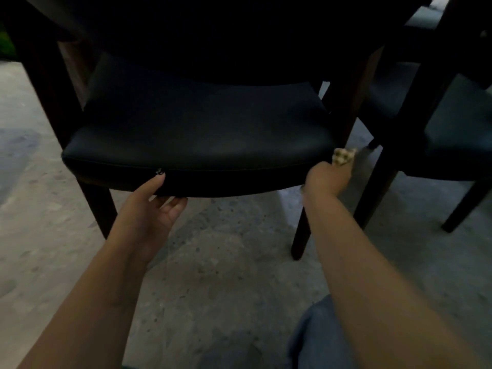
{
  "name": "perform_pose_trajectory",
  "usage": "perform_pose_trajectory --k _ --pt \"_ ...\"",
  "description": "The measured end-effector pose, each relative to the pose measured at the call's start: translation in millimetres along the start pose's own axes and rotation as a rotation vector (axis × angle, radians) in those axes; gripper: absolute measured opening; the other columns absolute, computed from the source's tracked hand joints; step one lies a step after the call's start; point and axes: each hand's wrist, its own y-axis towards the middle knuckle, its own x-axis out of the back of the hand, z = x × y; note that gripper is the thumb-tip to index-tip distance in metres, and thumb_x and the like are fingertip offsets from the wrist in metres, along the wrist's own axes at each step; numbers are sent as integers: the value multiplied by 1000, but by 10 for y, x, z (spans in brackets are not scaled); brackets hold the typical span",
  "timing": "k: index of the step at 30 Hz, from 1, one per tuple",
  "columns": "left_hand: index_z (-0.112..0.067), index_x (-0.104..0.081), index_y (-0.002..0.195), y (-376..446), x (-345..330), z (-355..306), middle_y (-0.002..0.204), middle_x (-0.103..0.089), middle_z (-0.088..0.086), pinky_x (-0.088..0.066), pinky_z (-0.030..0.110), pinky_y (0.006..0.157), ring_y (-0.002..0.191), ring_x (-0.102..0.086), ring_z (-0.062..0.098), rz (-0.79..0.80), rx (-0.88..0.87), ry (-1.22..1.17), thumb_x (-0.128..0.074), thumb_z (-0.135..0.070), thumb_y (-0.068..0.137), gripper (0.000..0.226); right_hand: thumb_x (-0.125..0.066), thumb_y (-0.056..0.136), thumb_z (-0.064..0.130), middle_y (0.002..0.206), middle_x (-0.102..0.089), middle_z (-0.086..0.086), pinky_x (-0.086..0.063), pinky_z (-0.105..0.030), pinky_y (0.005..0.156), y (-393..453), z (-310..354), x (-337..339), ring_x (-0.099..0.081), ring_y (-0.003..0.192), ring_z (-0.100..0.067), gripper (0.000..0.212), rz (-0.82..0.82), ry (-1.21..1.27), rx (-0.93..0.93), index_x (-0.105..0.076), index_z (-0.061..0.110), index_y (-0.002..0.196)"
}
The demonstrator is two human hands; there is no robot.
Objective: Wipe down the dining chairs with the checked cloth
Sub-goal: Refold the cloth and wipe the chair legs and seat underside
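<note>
The near dining chair (197, 139) stands on the speckled concrete floor (226, 262), its dark padded seat facing the camera, its dark wooden legs at the left and right front corners; a small zip pull (160, 171) shows on the front edge of the seat cushion. The left hand (157, 206) grips the front edge of that seat just right of the zip pull; its thumb lies on the front face of the cushion and its fingers curl under the lower rim. The right hand (328, 178) is at the right front corner of the seat, beside the right front leg (300, 230); its fingers are closed round the checked cloth (343, 156), a bunched beige-and-brown piece that projects above the knuckles and lies against the corner where the seat meets the leg post; the hand is blurred, so the exact finger positions cannot be told. A second dining chair (439, 129) of the same dark type stands just to the right, its seat and legs partly in view, apart from the near chair. A knee in blue denim (316, 334) shows at the lower edge, beneath the right forearm. The lighting is dim; the chair back is nearly black and its detail cannot be told.
</note>
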Motion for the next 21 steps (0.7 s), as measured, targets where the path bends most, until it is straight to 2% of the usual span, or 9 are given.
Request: perform_pose_trajectory --k 2,5,7,10,13,16,18,20,21 --pt "-11 -58 115 -16 9 -18 89 -75 6 -48 44 102 103 -69 23 7 3 -67 -53 -4 92 25 -37 87 -10 144 -45 -3 -37 -29 108 -94 -92 -78 -47 128 -19 71 -35 -70 -28 -27 19 150" --pt "-9 -50 131 -13 4 -32 87 -75 9 -50 49 98 102 -69 27 -12 -7 -142 -53 2 89 43 -39 88 -8 142 -46 -15 -42 -37 103 -301 -198 -31 -50 124 -31 66 18 -152 -26 -27 14 149" --pt "-7 -51 126 -7 -18 -40 96 -71 12 -50 51 98 104 -68 31 -32 2 -168 -52 4 88 40 -42 91 -5 132 -50 -22 -47 -43 91 -409 -206 0 -55 113 -39 55 116 -136 -51 -33 7 144" --pt "-7 -49 124 -14 -64 -18 109 -63 15 -51 51 96 103 -66 31 -51 17 -191 -49 5 87 39 -39 94 -1 112 -59 -10 -51 -29 69 -270 -22 13 -57 89 -27 37 57 -60 -172 -47 5 129" --pt "-8 -47 128 -15 -58 4 121 -57 19 -50 51 98 105 -64 32 -63 36 -211 -44 9 87 45 -35 98 6 81 -57 -4 -46 -21 45 -115 151 118 -54 63 -17 23 56 64 -326 -54 8 111" --pt "-8 -41 139 -15 -41 5 123 -56 22 -49 50 99 105 -64 33 -93 53 -189 -43 11 88 54 -36 96 2 91 -59 -5 -55 -31 62 -254 51 59 -59 74 -20 31 96 23 -345 -52 9 121" --pt "-8 -43 135 -18 -34 -7 125 -55 22 -47 51 101 108 -62 34 -101 64 -179 -41 11 89 50 -34 93 -3 87 -54 -6 -53 -44 84 -465 -85 -44 -58 89 -27 27 158 -41 -379 -53 8 108" --pt "-9 -43 136 -8 -28 -18 127 -54 23 -48 51 100 109 -62 34 -111 83 -180 -41 11 89 51 -32 93 -5 85 -53 -5 -50 -52 89 -575 -128 -84 -59 95 -30 26 181 -59 -416 -53 11 95" --pt "-10 -43 137 -9 -28 -24 126 -55 23 -48 52 99 108 -62 35 -116 95 -181 -42 11 89 52 -33 93 -3 94 -58 -8 -51 -53 89 -546 -127 -81 -61 98 -30 28 171 -42 -423 -55 12 103"
